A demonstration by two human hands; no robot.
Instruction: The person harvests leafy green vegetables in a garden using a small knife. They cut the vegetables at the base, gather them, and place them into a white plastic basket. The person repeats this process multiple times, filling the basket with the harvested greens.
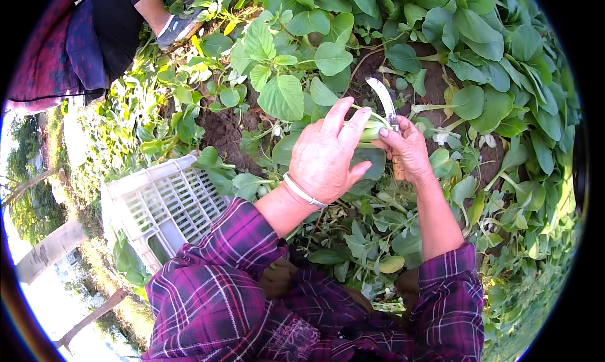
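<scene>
My right hand [410, 147] grips a small curved harvesting knife [384, 99] by its wooden handle, with the pale blade pointing up and away. The thumb of that hand presses against the cut base of a leafy green vegetable [373, 131], close to the blade. Over the vegetable's stalks lies my left hand [328, 156], index and middle fingers stretched out and thumb apart. Its palm side is hidden, so its hold on the stalks cannot be made out. A white band [302, 191] circles the left wrist. Broad green leaves [368, 161] show beneath the hands.
A white slatted plastic crate [170, 201] stands at my left with greens inside. Dense leafy plants [491, 78] grow at the right and far side. Cut leaves and weeds litter the soil [227, 130]. Another person's shoe [178, 30] rests at the upper left.
</scene>
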